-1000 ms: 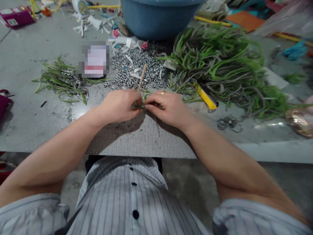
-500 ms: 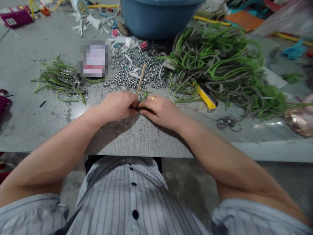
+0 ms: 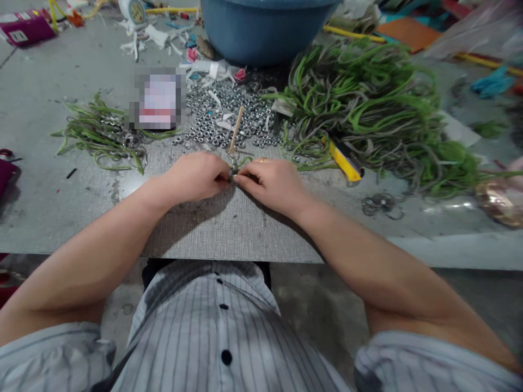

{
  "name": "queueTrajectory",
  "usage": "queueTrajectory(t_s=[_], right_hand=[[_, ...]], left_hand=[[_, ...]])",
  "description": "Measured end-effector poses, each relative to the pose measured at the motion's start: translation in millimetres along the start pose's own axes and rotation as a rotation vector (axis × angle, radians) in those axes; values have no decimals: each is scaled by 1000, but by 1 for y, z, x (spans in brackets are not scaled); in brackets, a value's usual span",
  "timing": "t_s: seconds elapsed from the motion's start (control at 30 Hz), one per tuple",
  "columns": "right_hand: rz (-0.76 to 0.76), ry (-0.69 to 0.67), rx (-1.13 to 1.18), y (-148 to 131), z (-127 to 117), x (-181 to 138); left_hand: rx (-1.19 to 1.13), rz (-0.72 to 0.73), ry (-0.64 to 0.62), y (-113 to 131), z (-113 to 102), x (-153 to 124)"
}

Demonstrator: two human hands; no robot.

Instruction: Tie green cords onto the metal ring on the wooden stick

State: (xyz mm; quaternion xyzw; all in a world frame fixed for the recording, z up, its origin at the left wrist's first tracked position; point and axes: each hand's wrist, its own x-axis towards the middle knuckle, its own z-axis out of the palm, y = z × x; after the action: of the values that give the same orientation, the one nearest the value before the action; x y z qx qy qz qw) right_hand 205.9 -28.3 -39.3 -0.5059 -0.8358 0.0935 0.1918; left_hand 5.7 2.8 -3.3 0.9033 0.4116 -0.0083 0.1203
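Observation:
Low over the table's front part, my left hand and my right hand meet fingertip to fingertip. Both are closed in a pinch on a green cord with small shiny metal rings at its end; the fingers hide much of it. Just beyond the fingertips a thin wooden stick points away from me. Behind it spreads a heap of metal rings, like eyelets or nuts. To the left lies a bunch of green cords with metal pieces.
A big pile of green and grey cords fills the right side, with a yellow-and-black cutter at its near edge. A blue basin stands at the back. A pixelated rectangular object lies left of the rings. A wire tangle sits at right.
The fingers of my right hand have shifted and the hand has tilted slightly at the cord. More of the metal bits between the fingertips show now. My left hand has barely moved.

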Motion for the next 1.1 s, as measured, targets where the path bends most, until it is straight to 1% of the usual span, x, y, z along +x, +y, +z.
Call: queueTrajectory(t_s=[0.17,0.27,0.4,0.5,0.6,0.73,0.8,0.9,1.1], right_hand=[[65,0,65,0,3,1],[50,0,71,1,5,1],[14,1,72,5,4,0],[-2,26,103,10,2,1],[-23,77,170,12,-3,1],[-7,123,322,10,-8,1],[15,133,403,7,-8,0],[29,130,475,4,-6,0],[29,99,428,9,1,-3]], left_hand=[[20,20,-11,5,-4,-4],[-3,20,19,5,-5,-4],[-69,16,102,2,-3,-2],[-72,12,113,1,-1,-1],[-102,11,135,0,-1,-1],[-163,38,222,-1,0,-2],[-188,49,256,1,0,-2],[-203,78,277,4,1,-3],[-192,139,313,8,7,-5]])
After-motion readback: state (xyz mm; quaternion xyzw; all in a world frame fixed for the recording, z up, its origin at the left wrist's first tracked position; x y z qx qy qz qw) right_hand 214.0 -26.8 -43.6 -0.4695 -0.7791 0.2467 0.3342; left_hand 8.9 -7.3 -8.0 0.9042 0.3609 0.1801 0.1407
